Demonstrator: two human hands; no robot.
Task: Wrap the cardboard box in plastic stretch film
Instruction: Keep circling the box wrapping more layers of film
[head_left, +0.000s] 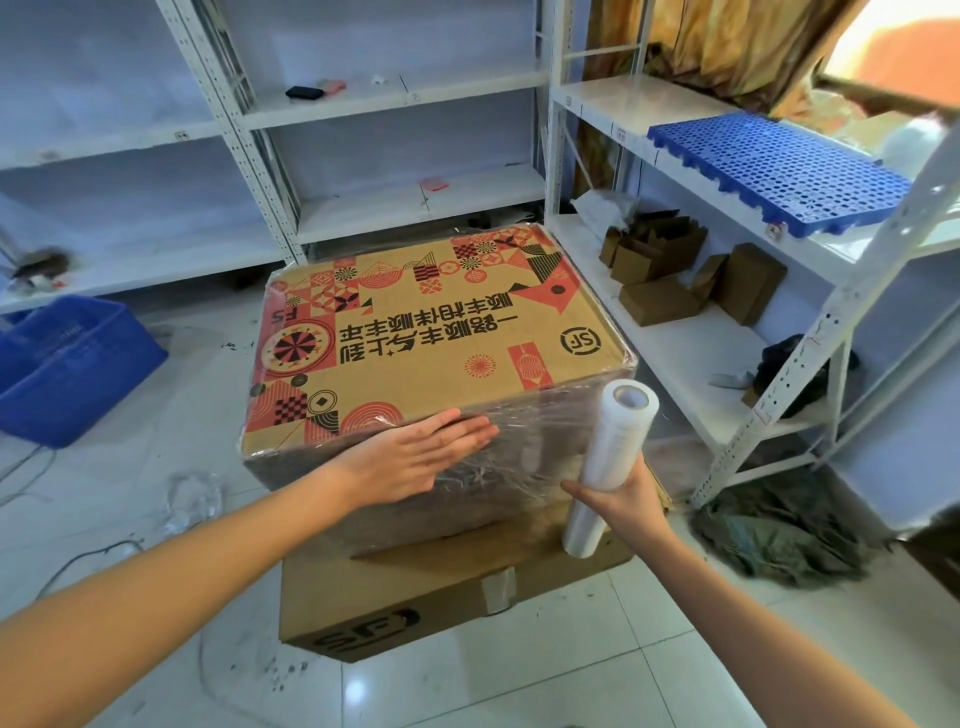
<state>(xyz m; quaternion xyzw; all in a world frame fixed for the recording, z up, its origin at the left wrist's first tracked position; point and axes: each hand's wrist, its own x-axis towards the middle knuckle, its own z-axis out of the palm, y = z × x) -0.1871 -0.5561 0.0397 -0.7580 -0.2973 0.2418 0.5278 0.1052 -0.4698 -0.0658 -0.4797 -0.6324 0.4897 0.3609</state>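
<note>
A large cardboard box (431, 332) with red and black printed patterns sits on top of a second, plain cardboard box (415, 597). Clear stretch film (535, 447) covers the upper box's near side and wrinkles around its corners. My left hand (415, 457) lies flat, fingers together, pressing the film against the near face by the top edge. My right hand (618, 499) grips a roll of stretch film (608, 462), held upright at the box's near right corner. Film runs from the roll onto the box.
White metal shelving (691, 338) stands close on the right, holding small brown boxes (660, 270) and a blue plastic grid panel (779, 166). More shelves line the back wall. A blue crate (72, 364) sits left on the tiled floor. A dark cloth heap (779, 530) lies at right.
</note>
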